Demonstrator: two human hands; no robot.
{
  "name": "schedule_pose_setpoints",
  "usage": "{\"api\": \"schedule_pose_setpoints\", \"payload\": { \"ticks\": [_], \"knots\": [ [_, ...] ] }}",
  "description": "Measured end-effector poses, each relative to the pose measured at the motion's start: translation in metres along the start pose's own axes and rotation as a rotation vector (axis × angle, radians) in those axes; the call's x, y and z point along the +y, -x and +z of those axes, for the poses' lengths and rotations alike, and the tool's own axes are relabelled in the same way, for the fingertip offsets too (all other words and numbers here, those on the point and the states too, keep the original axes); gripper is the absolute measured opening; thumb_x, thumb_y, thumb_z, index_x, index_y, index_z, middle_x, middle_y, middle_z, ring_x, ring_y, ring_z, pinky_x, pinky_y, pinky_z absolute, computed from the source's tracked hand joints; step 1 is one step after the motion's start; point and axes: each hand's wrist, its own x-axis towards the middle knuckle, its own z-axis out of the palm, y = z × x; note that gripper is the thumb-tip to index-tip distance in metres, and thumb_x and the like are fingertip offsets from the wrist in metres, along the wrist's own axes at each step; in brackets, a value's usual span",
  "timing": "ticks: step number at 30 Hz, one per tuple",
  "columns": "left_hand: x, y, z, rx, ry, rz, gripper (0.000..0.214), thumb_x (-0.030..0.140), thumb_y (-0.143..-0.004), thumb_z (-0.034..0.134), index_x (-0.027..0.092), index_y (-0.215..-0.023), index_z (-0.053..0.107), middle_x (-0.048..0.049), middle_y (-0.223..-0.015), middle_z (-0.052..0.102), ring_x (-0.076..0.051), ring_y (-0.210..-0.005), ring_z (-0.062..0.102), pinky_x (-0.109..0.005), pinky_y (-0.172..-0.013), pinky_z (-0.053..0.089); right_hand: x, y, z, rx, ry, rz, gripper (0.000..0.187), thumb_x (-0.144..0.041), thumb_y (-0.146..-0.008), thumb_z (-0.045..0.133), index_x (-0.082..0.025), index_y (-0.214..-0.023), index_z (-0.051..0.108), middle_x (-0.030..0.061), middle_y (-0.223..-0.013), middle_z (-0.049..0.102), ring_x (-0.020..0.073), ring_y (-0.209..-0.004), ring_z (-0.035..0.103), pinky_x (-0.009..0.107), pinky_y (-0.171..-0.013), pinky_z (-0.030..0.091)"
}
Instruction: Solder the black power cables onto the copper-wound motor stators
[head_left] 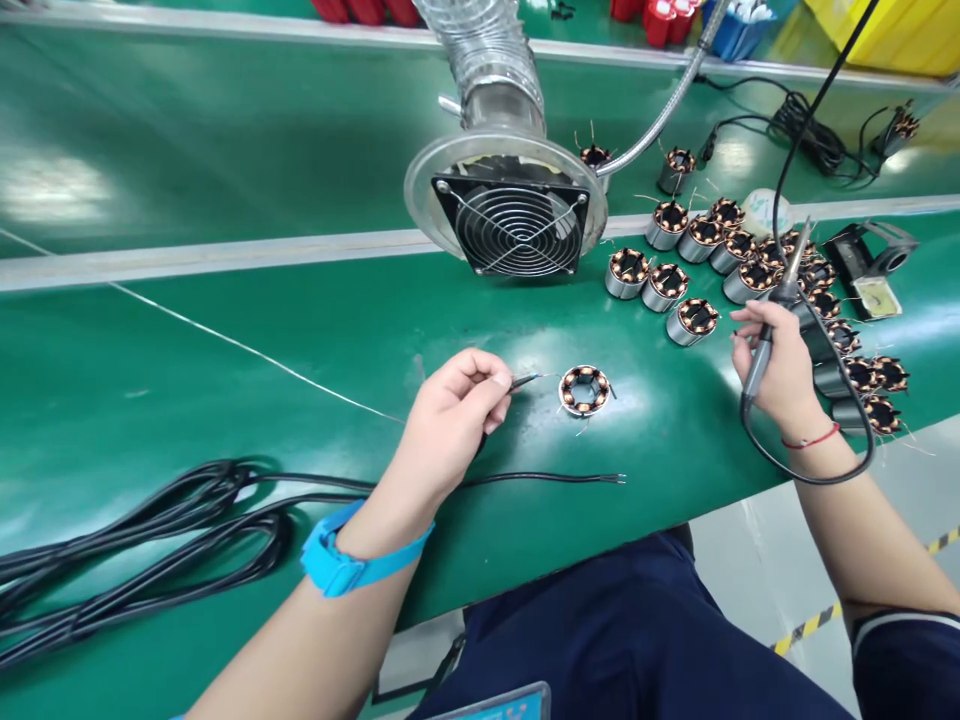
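Note:
My left hand [459, 415] pinches the stripped end of a black cable [525, 381], whose thin tip points at a motor stator [586, 408] with copper windings on the green bench. A fine wire end from the stator lies close to that tip; whether they touch I cannot tell. A thin silvery wire [262, 357] runs from the upper left toward my left hand and disappears behind it. My right hand [789, 370] is closed around a soldering iron [760, 362], held tip up over the right side, away from the stator. Its black cord loops round my right wrist.
Several more stators [691, 324] stand at the right, partly behind my right hand. A fume extractor fan [517, 232] hangs above the middle. Coiled black cables [187, 505] lie at the left, one split end [611, 479] reaching past my left hand. A black holder [862, 265] sits far right.

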Motion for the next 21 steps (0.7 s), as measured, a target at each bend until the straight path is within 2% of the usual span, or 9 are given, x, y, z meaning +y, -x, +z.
{"api": "schedule_pose_setpoints", "payload": {
  "ticks": [5, 10, 15, 21],
  "knots": [
    [0.0, 0.0, 0.001, 0.001, -0.003, -0.009, 0.007, 0.021, -0.076, 0.058, 0.018, -0.073, 0.053, 0.0045, -0.054, 0.049, -0.006, -0.046, 0.041, -0.016, -0.041, 0.028, -0.007, -0.012, 0.01, 0.133, -0.093, 0.103, 0.043, -0.017, -0.084, 0.055, -0.024, -0.125, 0.045, 0.0014, -0.092, 0.061, 0.0175, -0.083, 0.064, 0.04, -0.08, 0.055],
    [0.003, 0.001, 0.003, 0.001, -0.012, -0.007, 0.007, 0.022, -0.076, 0.057, 0.018, -0.072, 0.053, 0.0046, -0.052, 0.048, -0.006, -0.045, 0.039, -0.017, -0.041, 0.028, -0.011, -0.013, 0.017, 0.266, -0.163, 0.138, 0.042, -0.017, -0.084, 0.059, -0.025, -0.123, 0.045, 0.002, -0.09, 0.06, 0.0176, -0.081, 0.062, 0.039, -0.076, 0.055],
    [0.006, 0.003, 0.003, 0.005, -0.029, -0.014, 0.008, 0.023, -0.076, 0.058, 0.018, -0.072, 0.053, 0.0046, -0.052, 0.047, -0.006, -0.045, 0.039, -0.017, -0.042, 0.028, -0.009, -0.011, 0.02, 0.288, -0.221, 0.171, 0.039, -0.018, -0.086, 0.058, -0.029, -0.12, 0.045, 0.0028, -0.088, 0.06, 0.0196, -0.08, 0.063, 0.041, -0.078, 0.056],
    [0.008, 0.003, 0.004, 0.017, -0.025, -0.034, 0.008, 0.022, -0.074, 0.059, 0.018, -0.072, 0.053, 0.0031, -0.056, 0.048, -0.007, -0.047, 0.041, -0.017, -0.043, 0.029, -0.005, -0.008, 0.023, 0.248, -0.173, 0.176, 0.036, -0.021, -0.086, 0.057, -0.024, -0.118, 0.043, 0.0036, -0.088, 0.061, 0.0201, -0.084, 0.065, 0.041, -0.081, 0.055]
  ]
}}
